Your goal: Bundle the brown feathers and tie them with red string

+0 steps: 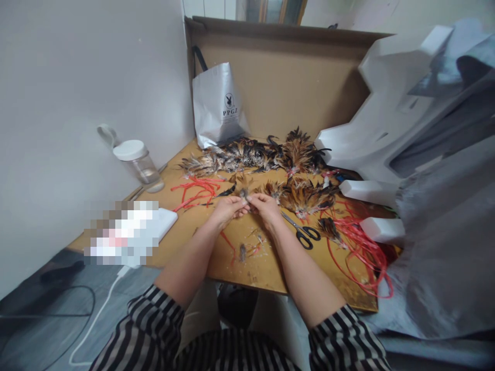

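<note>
My left hand [231, 210] and my right hand [265, 207] meet over the middle of the wooden table, fingertips pinched together. Between them they grip a small bunch of brown feathers [244, 181], whose tips fan out away from me. The lower ends are hidden by my fingers. Just right of my right hand lie black-handled scissors [303, 232], and behind them a pile of brown feather bunches [305, 195]. Red strips [199, 189] lie left of my hands. Feather scraps [243, 252] and bits of red string are scattered on the table nearer to me.
A long row of dark feathers [247, 154] lies at the back before a silver bag [216, 105] and cardboard panel [286, 77]. Tangled red strips [359, 247] hang over the right edge, near white foam [359, 123]. A lidded jar [141, 165] stands left, beside a white device [166, 219].
</note>
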Demonstrator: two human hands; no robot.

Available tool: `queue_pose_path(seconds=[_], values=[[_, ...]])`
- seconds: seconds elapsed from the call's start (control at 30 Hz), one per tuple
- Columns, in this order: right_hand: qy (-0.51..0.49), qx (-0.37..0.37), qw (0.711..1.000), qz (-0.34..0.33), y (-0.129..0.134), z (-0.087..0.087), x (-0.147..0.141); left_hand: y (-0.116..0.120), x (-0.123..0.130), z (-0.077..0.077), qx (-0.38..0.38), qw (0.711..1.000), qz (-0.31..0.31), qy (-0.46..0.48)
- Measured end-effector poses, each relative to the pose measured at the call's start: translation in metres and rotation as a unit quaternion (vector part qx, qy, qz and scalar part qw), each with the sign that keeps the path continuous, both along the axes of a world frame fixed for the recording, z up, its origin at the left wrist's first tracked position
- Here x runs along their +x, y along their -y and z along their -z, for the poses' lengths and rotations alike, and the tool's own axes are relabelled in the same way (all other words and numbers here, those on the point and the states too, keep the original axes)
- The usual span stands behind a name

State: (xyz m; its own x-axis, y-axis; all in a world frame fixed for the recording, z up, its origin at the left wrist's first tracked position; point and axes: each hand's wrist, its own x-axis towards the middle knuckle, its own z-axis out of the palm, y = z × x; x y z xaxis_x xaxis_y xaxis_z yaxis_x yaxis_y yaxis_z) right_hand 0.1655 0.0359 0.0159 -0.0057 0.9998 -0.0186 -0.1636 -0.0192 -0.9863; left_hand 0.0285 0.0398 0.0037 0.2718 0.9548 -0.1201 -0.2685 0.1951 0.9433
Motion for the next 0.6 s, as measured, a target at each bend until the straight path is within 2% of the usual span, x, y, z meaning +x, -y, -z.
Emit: queue_pose_path(seconds=[0.33, 0.6], values=[[-0.04, -0.019, 0.999, -0.006, -0.0025, 0.0063, -0.0004, -0.0009, -0.0013, 0.0013, -0.037, 0.998, 0.028, 0.041], [-0.02, -0.028, 0.999, -0.031, -0.0012, 0.0001, 0.0013, -0.0024, -0.0038, 0.0033, -0.011, 0.999, 0.039, 0.014]])
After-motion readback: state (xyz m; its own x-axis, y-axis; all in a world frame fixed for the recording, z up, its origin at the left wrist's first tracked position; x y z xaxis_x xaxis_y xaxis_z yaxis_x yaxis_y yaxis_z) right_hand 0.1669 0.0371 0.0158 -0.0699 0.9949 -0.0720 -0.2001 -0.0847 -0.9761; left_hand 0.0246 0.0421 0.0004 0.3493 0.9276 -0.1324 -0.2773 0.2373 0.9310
